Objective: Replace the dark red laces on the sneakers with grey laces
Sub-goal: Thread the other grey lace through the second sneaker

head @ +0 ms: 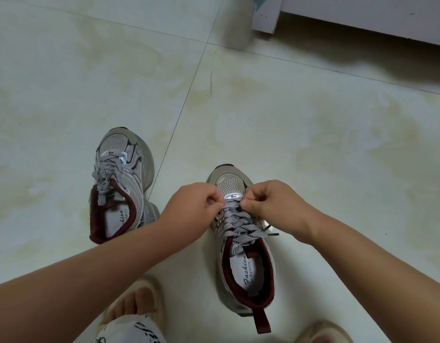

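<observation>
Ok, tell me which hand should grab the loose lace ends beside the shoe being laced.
Right hand: probably better, since the loose lace ends lie just beneath its wrist. The left hand pinches the lace across the right sneaker.

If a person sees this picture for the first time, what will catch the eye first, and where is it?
First, the two hands low in the centre: the left hand and the right hand pinch the grey lace at the toe end of the near sneaker. To the left stands the second sneaker, also laced in grey, on the pale tiled floor.
</observation>
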The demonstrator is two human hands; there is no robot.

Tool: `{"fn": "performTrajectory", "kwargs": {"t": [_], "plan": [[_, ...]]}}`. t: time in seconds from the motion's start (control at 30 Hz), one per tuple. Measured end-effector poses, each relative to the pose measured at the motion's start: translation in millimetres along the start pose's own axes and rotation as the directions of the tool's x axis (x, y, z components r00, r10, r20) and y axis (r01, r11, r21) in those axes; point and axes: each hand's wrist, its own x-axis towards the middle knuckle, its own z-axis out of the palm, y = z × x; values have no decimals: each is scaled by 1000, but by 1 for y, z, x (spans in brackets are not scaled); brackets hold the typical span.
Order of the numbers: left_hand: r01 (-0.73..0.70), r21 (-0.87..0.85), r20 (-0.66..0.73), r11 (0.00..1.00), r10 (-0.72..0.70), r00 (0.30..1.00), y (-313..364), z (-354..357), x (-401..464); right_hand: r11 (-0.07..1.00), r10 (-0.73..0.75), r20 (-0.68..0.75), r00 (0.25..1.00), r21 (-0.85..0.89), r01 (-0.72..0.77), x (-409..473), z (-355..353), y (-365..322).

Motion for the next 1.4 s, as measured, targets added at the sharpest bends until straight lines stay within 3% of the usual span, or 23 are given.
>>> {"fn": "performTrajectory", "kwargs": {"t": [0.1,0.17,0.27,0.43,0.6,0.7,0.8,0.9,1.0,1.1,1.23,1.4], "plan": [[-54,103,71,993,47,996,3,-1,5,969,79,47,996,229,-87,0,-4,5],[-64,152,124,986,45,991,5,-2,8,956,91,42,995,277,-99,-1,-6,8],[-88,184,196,979,51,979,8,-2,12,983,56,-16,998,174,-53,-3,-4,10],[35,-67,175,997,-23,984,3,-1,11,999,-35,-56,998,-26,34,-7,-1,5],[41,-176,127,984,-19,992,2,-3,11,985,-45,-107,993,-168,26,-7,2,0],[65,-230,125,971,-36,991,2,-3,12,995,65,-44,997,85,-61,-7,3,0],[68,-264,116,962,-38,993,3,2,8,905,136,133,982,386,-177,-5,-3,2],[33,-228,105,973,-9,994,3,6,5,836,176,148,973,500,-227,-5,-6,4],[10,-208,79,978,7,997,3,6,4,985,76,-43,996,157,-68,-6,-2,4],[-28,-125,28,992,32,999,6,7,3,978,-110,-175,978,-192,76,-11,3,3],[-75,61,-23,995,76,997,10,8,3,896,-246,-99,964,-402,188,-18,5,4],[-175,266,34,948,172,984,18,5,0,870,-244,-98,965,-462,173,-19,1,3]]}}
